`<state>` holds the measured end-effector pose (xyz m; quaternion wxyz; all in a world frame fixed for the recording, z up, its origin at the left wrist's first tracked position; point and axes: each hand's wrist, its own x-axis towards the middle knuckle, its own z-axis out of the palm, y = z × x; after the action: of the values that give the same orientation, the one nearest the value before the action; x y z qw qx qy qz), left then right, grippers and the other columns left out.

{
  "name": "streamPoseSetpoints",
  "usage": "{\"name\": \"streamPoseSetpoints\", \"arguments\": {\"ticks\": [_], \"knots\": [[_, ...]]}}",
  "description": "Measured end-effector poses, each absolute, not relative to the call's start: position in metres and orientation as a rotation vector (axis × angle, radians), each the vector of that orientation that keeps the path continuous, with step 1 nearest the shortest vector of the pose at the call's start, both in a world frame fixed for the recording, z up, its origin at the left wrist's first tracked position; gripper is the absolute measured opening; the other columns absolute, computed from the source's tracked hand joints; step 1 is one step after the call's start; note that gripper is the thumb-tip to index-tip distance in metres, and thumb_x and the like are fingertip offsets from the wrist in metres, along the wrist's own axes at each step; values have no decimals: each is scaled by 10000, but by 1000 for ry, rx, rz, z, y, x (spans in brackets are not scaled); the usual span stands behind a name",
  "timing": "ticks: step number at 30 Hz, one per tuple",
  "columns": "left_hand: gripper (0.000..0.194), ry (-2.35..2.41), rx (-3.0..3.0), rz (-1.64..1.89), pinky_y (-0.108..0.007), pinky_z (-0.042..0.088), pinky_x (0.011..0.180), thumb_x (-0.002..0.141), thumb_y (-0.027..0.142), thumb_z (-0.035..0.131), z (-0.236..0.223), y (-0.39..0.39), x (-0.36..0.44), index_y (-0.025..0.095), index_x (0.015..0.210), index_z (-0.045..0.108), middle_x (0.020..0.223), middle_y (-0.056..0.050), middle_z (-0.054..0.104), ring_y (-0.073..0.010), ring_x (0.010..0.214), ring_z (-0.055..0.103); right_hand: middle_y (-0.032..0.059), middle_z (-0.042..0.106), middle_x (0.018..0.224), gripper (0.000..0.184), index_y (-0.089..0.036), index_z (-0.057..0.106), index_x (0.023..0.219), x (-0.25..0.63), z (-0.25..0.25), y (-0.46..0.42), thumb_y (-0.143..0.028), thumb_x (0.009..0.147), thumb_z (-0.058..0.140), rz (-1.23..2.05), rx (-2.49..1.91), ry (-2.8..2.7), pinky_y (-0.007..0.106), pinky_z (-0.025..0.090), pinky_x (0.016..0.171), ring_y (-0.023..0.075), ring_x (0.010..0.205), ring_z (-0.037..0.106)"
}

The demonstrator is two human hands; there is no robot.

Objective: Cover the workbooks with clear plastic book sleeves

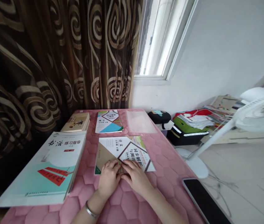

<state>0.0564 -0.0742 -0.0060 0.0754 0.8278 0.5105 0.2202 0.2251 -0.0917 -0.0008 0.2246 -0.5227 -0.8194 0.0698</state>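
Both hands rest, fingers loosely spread, on a workbook; papers top a green-and-black box.

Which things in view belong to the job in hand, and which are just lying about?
In the job:
left hand
right hand
workbook under both hands

Apparently just lying or standing about, untouched:
farther workbook
calligraphy book stack
tan books
translucent sheet
phone
fan

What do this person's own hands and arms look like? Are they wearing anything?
The left hand and right hand are ordinary five-fingered human hands, without gloves. A narrow, shiny, silver-coloured bangle circles the left wrist; the right has none. No sleeves show on either forearm, and I see no rings, cables or markings.
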Motion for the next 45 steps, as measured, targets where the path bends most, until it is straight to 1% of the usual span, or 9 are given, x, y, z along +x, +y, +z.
{"name": "streamPoseSetpoints", "arguments": {"ticks": [6,11,16,20,27,34,37,41,45], "knots": [[294,1510,2492,683,-450,448,1017,828,183,625,2,-77,45,275,1097,700,1229,-53,656,-239,1148,578,26,614,1315,320,-297,663,1202,247,-5,-87,-214,910,562,181,-1474,-2225,445,408,1072,228,1225,532],[225,1700,2410,730,-480,470,992,804,181,647,-3,-78,5,303,966,747,1203,-35,672,-258,1137,589,37,621,1319,317,-271,670,1197,302,-10,-92,-205,920,533,148,-1539,-2218,499,401,1086,244,1259,524],[279,1673,2248,966,-397,536,950,815,162,548,-26,-76,-39,273,952,764,1154,-59,684,-227,1061,642,22,622,1321,331,-306,663,1215,351,-28,-94,-257,935,494,242,-1564,-2123,472,426,1085,223,1260,535],[346,1623,2113,1010,-348,547,943,817,164,474,-33,-76,-50,281,956,769,1167,-45,680,-195,1069,648,4,608,1338,367,-323,656,1226,359,-38,-94,-241,938,444,342,-1593,-2046,478,386,1122,210,1298,501],[359,1621,2063,993,-366,540,959,810,167,470,-29,-76,-50,297,957,771,1167,-38,684,-197,1089,642,10,565,1386,429,-307,628,1269,361,-42,-96,-188,938,381,451,-1577,-2022,467,336,1156,186,1357,435],[415,1625,2200,1004,-338,553,943,851,119,404,-31,-81,-49,278,1007,753,1199,-55,657,-187,1093,645,-3,511,1439,514,-298,581,1326,368,-37,-97,-136,925,303,566,-1519,-2051,461,291,1176,164,1401,362],[439,1730,2299,957,-366,530,981,854,83,381,-27,-89,-42,260,1041,737,1258,-68,626,-203,1156,607,1,511,1442,492,-291,590,1319,366,-31,-100,-172,925,320,554,-1543,-2073,459,313,1164,179,1410,346],[400,1843,2471,785,-502,440,1062,864,103,435,-17,-103,-17,249,1135,691,1275,-84,627,-252,1186,568,59,527,1425,417,-258,609,1290,337,-25,-109,-333,896,492,299,-1691,-2063,522,331,1131,274,1396,357],[346,1727,2599,663,-569,299,1136,874,151,503,-7,-104,22,259,1160,666,1259,-73,644,-257,1208,545,108,521,1422,401,-227,612,1245,282,-19,-115,-412,906,502,84,-1767,-2062,626,259,1111,338,1367,387]]}}
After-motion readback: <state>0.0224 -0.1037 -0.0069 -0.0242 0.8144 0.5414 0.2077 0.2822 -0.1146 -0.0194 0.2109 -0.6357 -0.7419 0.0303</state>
